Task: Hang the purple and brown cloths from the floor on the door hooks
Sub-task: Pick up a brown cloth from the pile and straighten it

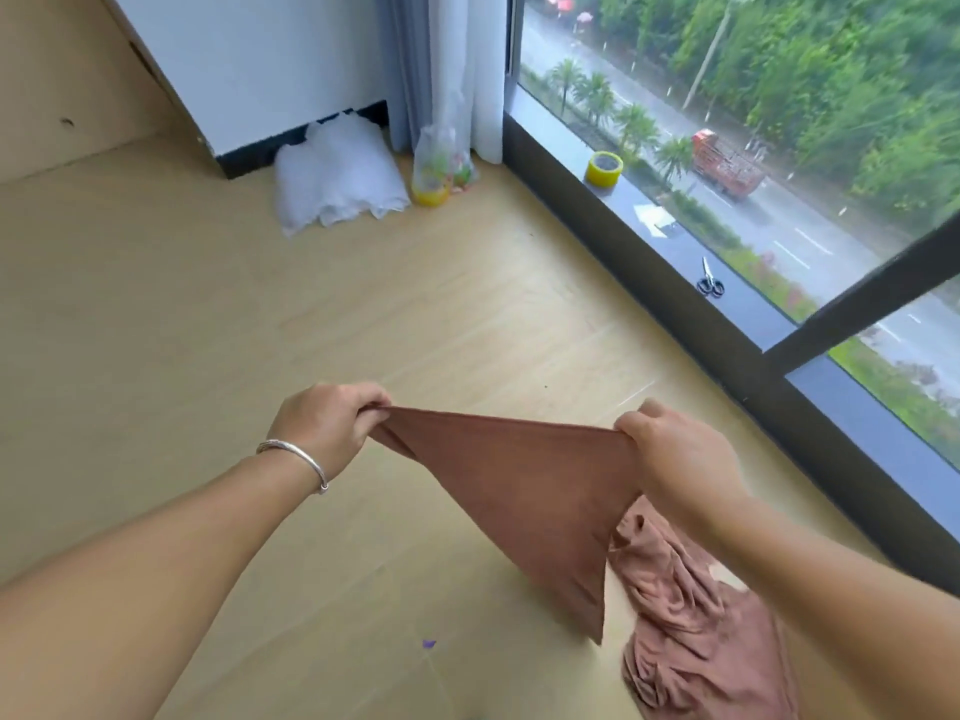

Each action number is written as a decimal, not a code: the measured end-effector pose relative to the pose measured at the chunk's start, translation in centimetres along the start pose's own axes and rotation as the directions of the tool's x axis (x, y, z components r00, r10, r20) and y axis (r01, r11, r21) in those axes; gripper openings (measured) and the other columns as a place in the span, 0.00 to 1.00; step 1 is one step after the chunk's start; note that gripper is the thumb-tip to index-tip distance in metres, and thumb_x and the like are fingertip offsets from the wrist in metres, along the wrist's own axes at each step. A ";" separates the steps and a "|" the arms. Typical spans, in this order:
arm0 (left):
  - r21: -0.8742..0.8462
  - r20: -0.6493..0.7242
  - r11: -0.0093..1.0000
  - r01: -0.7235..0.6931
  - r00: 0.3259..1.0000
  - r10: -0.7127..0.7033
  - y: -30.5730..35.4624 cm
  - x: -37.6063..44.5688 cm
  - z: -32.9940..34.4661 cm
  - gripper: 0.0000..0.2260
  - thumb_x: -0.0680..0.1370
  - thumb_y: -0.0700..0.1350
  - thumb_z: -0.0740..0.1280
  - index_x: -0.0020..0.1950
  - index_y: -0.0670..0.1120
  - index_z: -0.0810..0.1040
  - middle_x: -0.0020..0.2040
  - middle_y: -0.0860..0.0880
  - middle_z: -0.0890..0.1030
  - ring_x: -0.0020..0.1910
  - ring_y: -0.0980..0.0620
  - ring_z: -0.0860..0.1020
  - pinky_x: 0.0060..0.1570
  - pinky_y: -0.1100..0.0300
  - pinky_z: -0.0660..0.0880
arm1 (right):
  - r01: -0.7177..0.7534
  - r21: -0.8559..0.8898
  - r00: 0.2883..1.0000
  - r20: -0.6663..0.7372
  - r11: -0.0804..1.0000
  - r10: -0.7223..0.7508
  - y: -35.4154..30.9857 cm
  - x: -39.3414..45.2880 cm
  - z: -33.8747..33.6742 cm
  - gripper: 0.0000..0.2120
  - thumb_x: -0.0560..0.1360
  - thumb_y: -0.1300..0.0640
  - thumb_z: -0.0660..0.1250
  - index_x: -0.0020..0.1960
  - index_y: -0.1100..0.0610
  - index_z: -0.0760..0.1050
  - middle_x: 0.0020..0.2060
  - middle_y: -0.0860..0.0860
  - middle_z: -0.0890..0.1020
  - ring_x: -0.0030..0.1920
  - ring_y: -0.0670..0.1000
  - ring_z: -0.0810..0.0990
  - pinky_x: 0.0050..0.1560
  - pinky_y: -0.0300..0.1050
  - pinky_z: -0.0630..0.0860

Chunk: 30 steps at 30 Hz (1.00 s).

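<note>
the brown cloth (524,491) is stretched between the left hand (327,426) and right hand (670,449), each corner pinched, hanging below them.

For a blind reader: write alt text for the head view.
Two bare hands, left hand and right hand, stretch a brown cloth above a wooden floor. A crumpled pinkish-brown cloth lies below, beside a window.
</note>
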<state>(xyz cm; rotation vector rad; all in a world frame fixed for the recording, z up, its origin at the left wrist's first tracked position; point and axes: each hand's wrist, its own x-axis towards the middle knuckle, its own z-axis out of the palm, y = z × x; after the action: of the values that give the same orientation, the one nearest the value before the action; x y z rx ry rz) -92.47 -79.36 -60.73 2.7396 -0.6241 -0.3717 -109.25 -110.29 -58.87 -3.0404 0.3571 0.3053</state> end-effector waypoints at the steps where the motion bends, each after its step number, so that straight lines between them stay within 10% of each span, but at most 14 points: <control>1: -0.007 -0.029 1.000 0.009 1.000 -0.010 -0.7 0.0 -1.9 0.04 0.77 0.50 0.66 0.47 0.58 0.81 0.39 0.55 0.83 0.42 0.47 0.79 0.40 0.58 0.73 | 0.010 0.018 1.000 -0.014 1.000 -0.010 -1.0 0.9 -1.5 0.11 0.76 0.59 0.58 0.50 0.49 0.77 0.44 0.47 0.76 0.45 0.51 0.78 0.37 0.44 0.73; 15: -0.075 -0.215 0.966 0.247 0.942 -0.258 -7.5 -11.7 -11.4 0.04 0.73 0.52 0.72 0.39 0.62 0.80 0.31 0.66 0.78 0.34 0.64 0.75 0.32 0.67 0.64 | 0.289 0.064 0.951 -0.137 0.955 -0.279 -10.5 4.3 -7.3 0.09 0.75 0.61 0.62 0.41 0.49 0.76 0.32 0.47 0.76 0.34 0.51 0.74 0.26 0.44 0.61; 22: -0.026 -0.136 0.935 0.354 0.925 -0.354 -6.3 -22.8 0.5 0.03 0.75 0.50 0.71 0.43 0.59 0.82 0.38 0.61 0.81 0.37 0.54 0.78 0.34 0.61 0.67 | 0.469 0.005 0.883 0.029 0.883 -0.469 -10.0 -1.2 2.4 0.27 0.66 0.70 0.55 0.57 0.48 0.76 0.43 0.49 0.81 0.41 0.57 0.77 0.34 0.45 0.63; 30: -0.063 0.165 0.920 0.388 0.913 -0.374 -2.8 -33.6 20.2 0.02 0.76 0.50 0.68 0.47 0.55 0.80 0.46 0.60 0.80 0.46 0.56 0.77 0.37 0.61 0.66 | 0.589 -0.052 0.784 0.276 0.806 -0.555 -5.3 -11.3 17.3 0.21 0.68 0.66 0.58 0.53 0.48 0.78 0.46 0.48 0.83 0.46 0.54 0.80 0.41 0.46 0.68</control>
<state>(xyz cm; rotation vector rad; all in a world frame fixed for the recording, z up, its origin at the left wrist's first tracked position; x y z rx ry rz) -127.05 -66.43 -74.17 2.7492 -0.0912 -0.6840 -122.01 -101.17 -73.27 -2.9861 -0.6292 0.6712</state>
